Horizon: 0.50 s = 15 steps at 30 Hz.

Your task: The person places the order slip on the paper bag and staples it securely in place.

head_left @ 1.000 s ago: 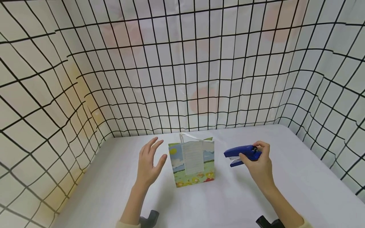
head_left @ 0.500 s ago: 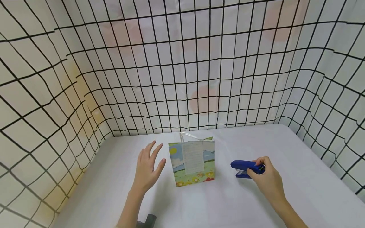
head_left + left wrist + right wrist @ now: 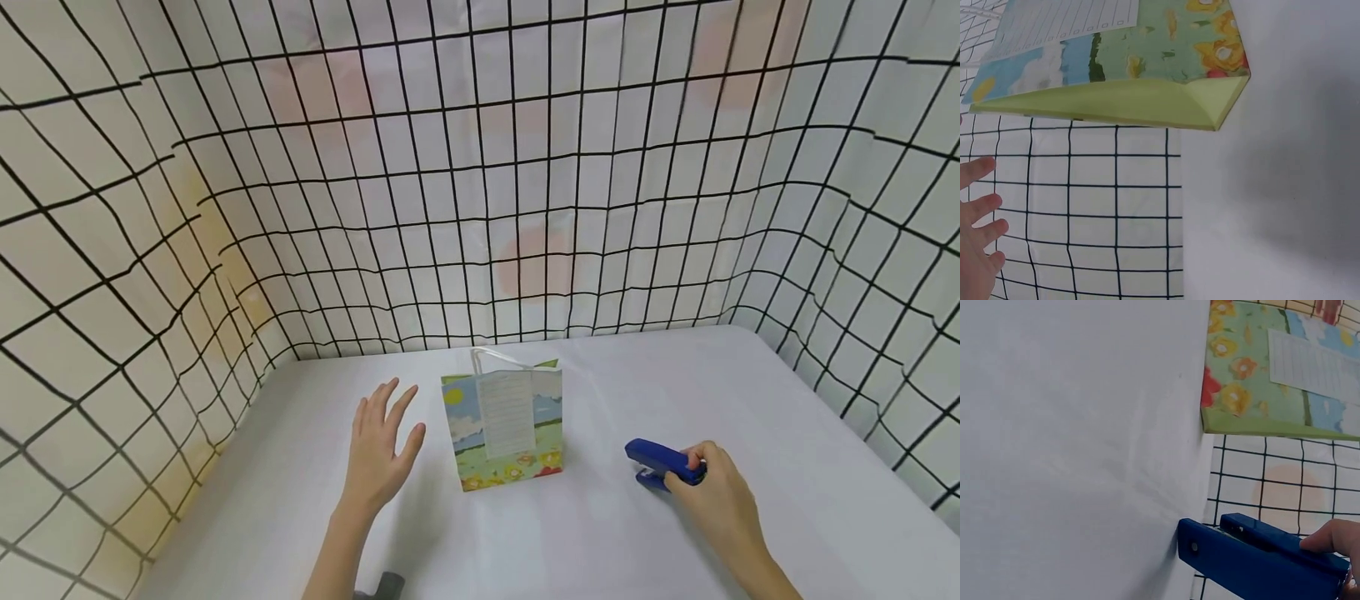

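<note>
A paper gift bag (image 3: 468, 450) printed with flowers, sky and a sun stands upright mid-table, its white handles at the top. A lined sheet of paper (image 3: 506, 414) lies flat against its front. My right hand (image 3: 716, 496) grips a blue stapler (image 3: 660, 460) by its rear end, low over the table to the right of the bag. In the right wrist view the stapler (image 3: 1260, 559) points toward the table surface. My left hand (image 3: 378, 454) is raised left of the bag, fingers spread and holding nothing; its fingertips show at the edge of the left wrist view.
A white-covered table (image 3: 570, 542) spreads under everything. Black wire grid (image 3: 525, 192) with white sheeting behind it encloses the back and both sides. A dark grey object (image 3: 388, 586) shows at the bottom edge by the left forearm.
My right hand has carried the stapler down and to the right, closer to the table. My left hand has drifted slightly left and down. The bag and sheet stay put.
</note>
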Available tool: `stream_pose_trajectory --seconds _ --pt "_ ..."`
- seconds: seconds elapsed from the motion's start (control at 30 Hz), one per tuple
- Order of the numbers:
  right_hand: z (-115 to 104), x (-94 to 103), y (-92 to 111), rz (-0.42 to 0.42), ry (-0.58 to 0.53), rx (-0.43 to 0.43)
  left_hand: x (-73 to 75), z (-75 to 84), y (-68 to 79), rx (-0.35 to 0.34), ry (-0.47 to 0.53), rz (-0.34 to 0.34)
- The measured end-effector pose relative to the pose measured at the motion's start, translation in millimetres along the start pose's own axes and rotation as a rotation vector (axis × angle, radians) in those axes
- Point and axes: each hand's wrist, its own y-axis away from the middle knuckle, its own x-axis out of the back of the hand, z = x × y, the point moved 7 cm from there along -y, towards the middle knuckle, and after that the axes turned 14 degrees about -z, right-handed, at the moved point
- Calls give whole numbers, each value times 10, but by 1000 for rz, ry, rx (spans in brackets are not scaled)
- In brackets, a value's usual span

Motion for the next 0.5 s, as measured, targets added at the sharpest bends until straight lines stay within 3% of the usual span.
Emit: stream_pose_trajectory --seconds 0.1,0.33,0.5 --pt "56 -26 15 -43 26 -23 3 -18 14 9 -14 -1" --pt "191 -195 73 -286 113 -139 6 -24 46 40 -66 -37" --pt "235 -339 123 -395 152 -178 8 -19 102 51 -110 -53"
